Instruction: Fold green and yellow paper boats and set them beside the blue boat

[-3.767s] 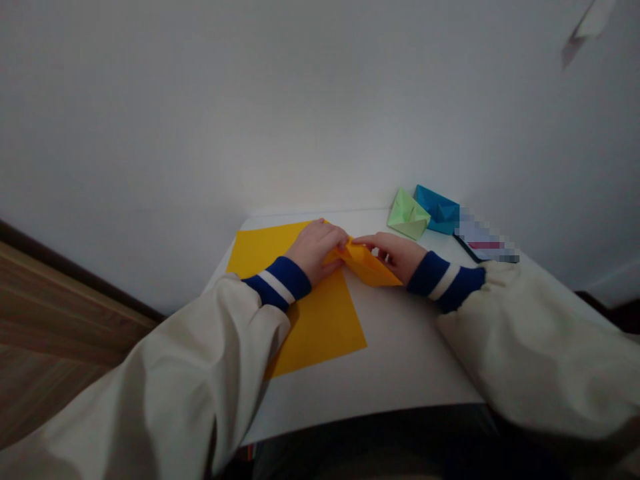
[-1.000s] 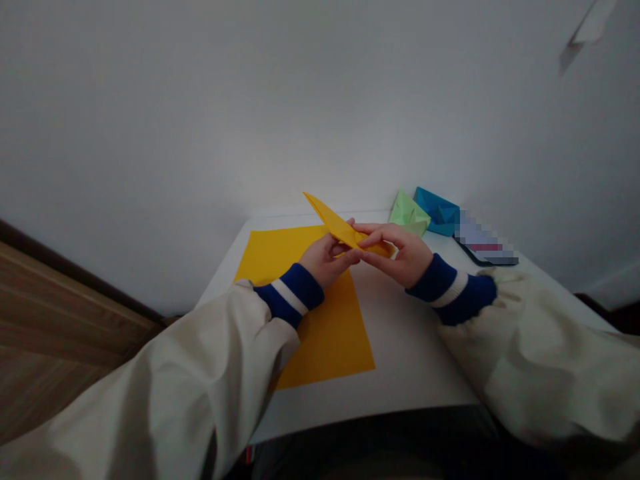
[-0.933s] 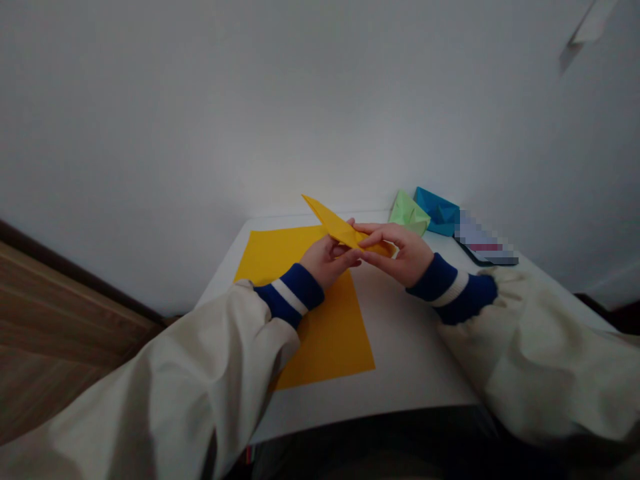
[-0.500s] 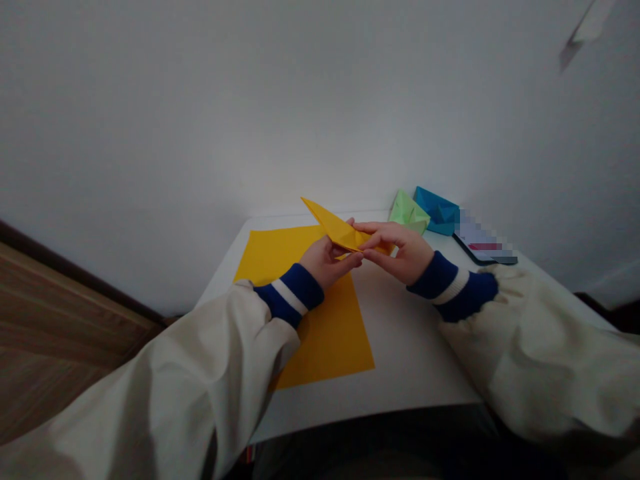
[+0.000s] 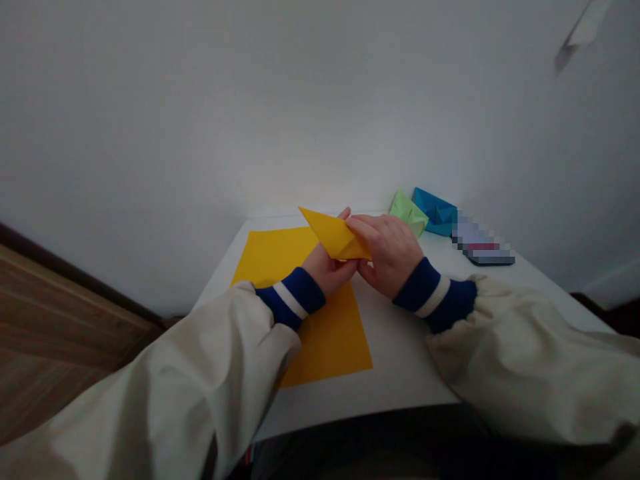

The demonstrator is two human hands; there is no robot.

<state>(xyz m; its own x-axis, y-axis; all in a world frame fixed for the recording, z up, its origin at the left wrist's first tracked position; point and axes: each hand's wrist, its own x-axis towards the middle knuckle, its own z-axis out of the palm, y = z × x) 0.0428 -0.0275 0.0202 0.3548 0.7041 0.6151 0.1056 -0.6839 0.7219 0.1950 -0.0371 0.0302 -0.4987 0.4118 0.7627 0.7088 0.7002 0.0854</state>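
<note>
A folded yellow origami paper (image 5: 336, 237) is held up between both hands above the table, its pointed end toward the upper left. My left hand (image 5: 325, 268) grips it from beneath and behind, with fingertips showing past its upper edge. My right hand (image 5: 393, 250) is wrapped over the paper's right part, hiding that end. Under my left forearm lies a flat sheet of yellow paper (image 5: 330, 340), partly covered by the sleeve.
On the white table (image 5: 410, 360), a light green folded paper (image 5: 407, 212) and a blue folded paper (image 5: 436, 213) stand at the back right. A phone (image 5: 483, 243) with a blurred screen lies beside them. A wall (image 5: 300, 107) rises behind; wooden furniture (image 5: 65, 340) is at left.
My right hand has moved left and closed further over the folded yellow paper, covering its right end. The paper has turned, showing a broader face. The flat sheet stays in place.
</note>
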